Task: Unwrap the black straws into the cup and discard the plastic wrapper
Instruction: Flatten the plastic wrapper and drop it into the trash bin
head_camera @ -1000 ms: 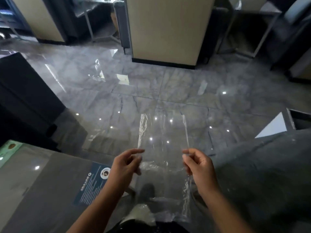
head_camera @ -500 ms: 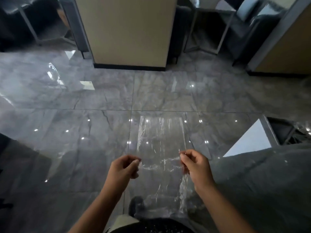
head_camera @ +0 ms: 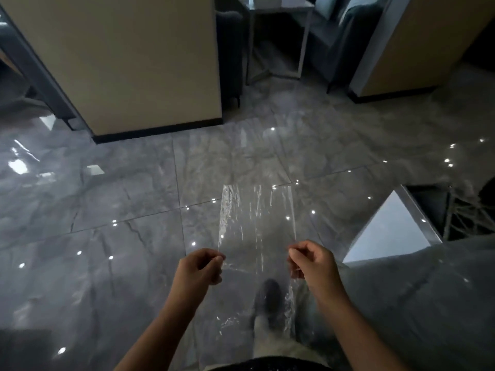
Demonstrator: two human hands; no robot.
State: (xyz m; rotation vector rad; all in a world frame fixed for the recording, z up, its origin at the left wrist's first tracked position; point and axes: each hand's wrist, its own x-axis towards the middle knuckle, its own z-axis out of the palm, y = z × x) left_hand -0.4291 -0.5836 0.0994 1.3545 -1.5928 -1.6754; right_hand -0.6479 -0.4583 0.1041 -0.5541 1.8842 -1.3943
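A clear, crinkled plastic wrapper (head_camera: 255, 223) is stretched out flat in front of me over the glossy grey floor. My left hand (head_camera: 201, 269) pinches its left edge between thumb and fingers. My right hand (head_camera: 312, 259) pinches the right edge, about level with the left. The wrapper runs away from me above the hands and hangs down below them. It looks empty. No straws and no cup are in view.
A beige partition (head_camera: 134, 62) with a black base stands ahead left, another beige panel (head_camera: 428, 41) at the far right. A metal-legged table (head_camera: 278, 36) stands between them. A grey surface (head_camera: 428, 303) and a white-sided bin (head_camera: 388, 231) are at my right. My shoe (head_camera: 267, 295) is below the wrapper.
The view has swung right and forward: the table with the blue label at my lower left is gone from view, and the partition and bin are nearer. Both hands keep pinching the wrapper.
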